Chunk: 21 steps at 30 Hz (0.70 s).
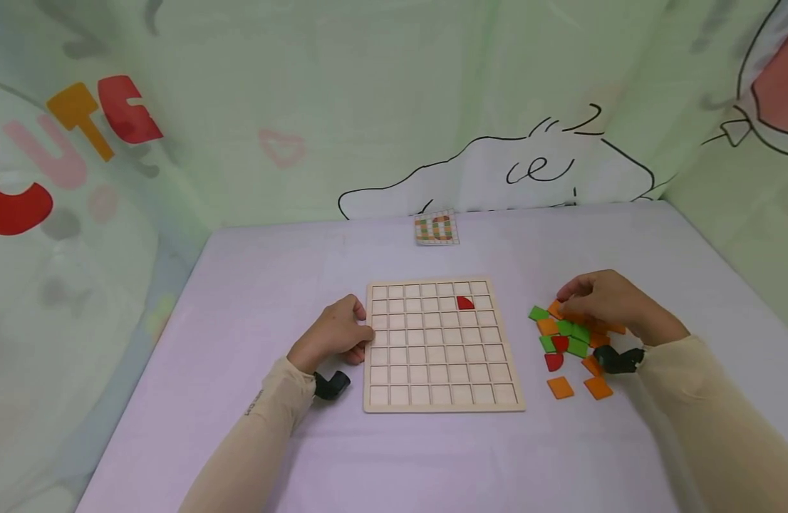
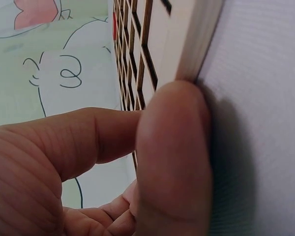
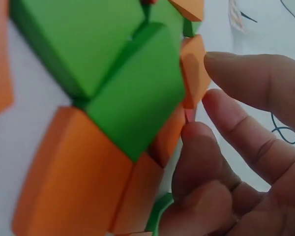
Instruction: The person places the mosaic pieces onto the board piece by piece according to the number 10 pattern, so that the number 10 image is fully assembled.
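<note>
A square wooden grid board (image 1: pixel 440 407) lies on the table with one red quarter-round tile (image 1: pixel 464 303) in a cell of its second row from the far side. My left hand (image 1: pixel 336 329) holds the board's left edge; in the left wrist view a fingertip (image 2: pixel 173 118) presses the side of the wood. To the right of the board is a loose pile of orange, green and red tiles. Over the pile's far part, my right hand (image 1: pixel 602 296) reaches down with bent fingers. Its fingertips touch or nearly touch an orange tile (image 3: pixel 194 71), beside green tiles (image 3: pixel 142 93); no tile is clearly pinched.
A small printed pattern card (image 1: pixel 436 229) lies near the table's back edge, beyond the board. Two orange tiles (image 1: pixel 560 387) lie apart at the near side of the pile. Drawn fabric walls (image 1: pixel 381 107) stand behind and at both sides of the purplish-white table (image 1: pixel 291 271).
</note>
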Available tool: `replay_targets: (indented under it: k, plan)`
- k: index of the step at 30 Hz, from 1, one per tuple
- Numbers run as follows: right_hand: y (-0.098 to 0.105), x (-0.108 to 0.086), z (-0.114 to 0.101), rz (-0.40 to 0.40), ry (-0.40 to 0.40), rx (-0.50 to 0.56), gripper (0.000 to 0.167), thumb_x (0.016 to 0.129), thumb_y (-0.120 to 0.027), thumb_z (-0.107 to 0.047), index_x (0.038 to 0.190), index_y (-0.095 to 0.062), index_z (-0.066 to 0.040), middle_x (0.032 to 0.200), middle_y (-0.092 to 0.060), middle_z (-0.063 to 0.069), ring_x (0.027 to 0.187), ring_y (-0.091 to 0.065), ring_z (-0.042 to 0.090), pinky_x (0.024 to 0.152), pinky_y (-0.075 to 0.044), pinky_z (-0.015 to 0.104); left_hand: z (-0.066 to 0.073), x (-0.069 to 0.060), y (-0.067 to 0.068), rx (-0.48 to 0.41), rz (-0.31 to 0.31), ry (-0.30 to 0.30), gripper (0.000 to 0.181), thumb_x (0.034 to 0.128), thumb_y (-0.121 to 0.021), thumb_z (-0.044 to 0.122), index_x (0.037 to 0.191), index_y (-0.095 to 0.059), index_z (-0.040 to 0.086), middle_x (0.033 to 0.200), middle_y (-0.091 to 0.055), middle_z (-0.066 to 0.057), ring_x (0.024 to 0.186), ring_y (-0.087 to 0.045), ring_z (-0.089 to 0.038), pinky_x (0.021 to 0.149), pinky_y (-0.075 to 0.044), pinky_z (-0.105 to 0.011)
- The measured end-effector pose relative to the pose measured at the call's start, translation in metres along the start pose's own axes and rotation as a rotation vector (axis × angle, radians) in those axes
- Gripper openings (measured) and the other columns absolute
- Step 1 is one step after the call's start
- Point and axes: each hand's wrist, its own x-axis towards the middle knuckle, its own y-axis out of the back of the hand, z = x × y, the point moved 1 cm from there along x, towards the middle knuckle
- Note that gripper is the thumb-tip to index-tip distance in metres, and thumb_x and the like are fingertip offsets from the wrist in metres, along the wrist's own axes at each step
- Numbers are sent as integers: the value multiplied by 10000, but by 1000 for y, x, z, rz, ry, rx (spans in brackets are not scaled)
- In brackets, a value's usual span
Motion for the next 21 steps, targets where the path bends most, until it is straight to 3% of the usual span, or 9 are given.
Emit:
replay_targets:
  k: [5, 12, 21]
  plan:
    - [-4, 0, -1, 4, 5, -3, 416, 946, -755, -316, 1162, -685, 33, 1021, -710, 80, 899, -614, 245, 726, -540, 304, 0, 0, 0, -5, -2, 0, 277, 870, -620, -2, 1111, -483, 15, 683, -674, -151, 493, -635, -173, 481, -598, -284]
    - [-11, 3, -5, 25, -20, -30, 310, 922, -762, -250, 1065, -712, 20, 934, -693, 85, 822, -592, 243, 668, -523, 316, 0, 0, -1, -17, 1, 0, 277, 864, -618, -7, 1104, -481, 16, 669, -665, -138, 482, -623, -164, 470, -589, -275]
    - [-12, 4, -11, -2, -55, -61, 315, 908, -771, -208, 1091, -680, 32, 923, -688, 119, 807, -604, 240, 667, -541, 310, 1, -1, -1, -18, 3, 1, 277, 871, -622, -10, 1108, -481, 16, 669, -661, -137, 485, -623, -165, 471, -589, -273]
